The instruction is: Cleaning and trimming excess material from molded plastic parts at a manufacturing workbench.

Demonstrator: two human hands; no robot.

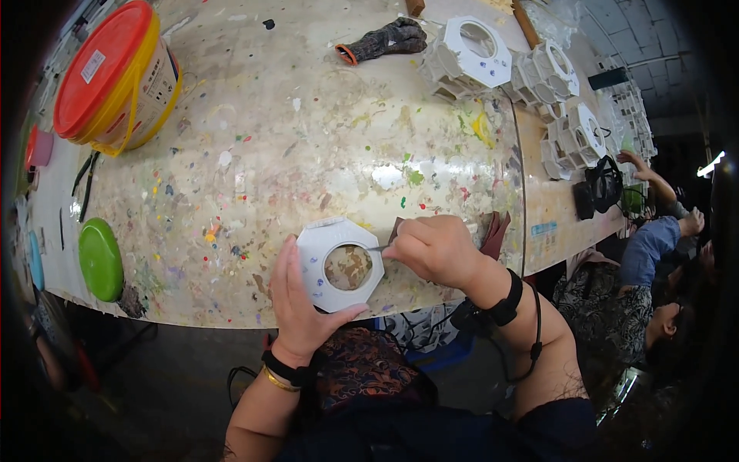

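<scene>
A white octagonal frame (314,266) with a round hole lies near the table's front edge, with several small blue marks on its face. My left hand (296,296) grips it along the left side, fingers straight and thumb at the bottom edge. Closed in a fist, my right hand (435,250) holds a thin tool whose grey tip (377,248) reaches the right rim of the hole. A brown bit shows beside the fist; whether it belongs to the tool, I cannot tell. Close by on the right lie dark red-brown strips (495,235).
A yellow bucket with a red lid (108,77) stands far left, a green round lid (101,260) below it. A dark work glove (385,41) lies at the back. Stacked white octagonal frames (469,58) stand back right, near a black strapped object (599,189). Another person (647,254) sits at right.
</scene>
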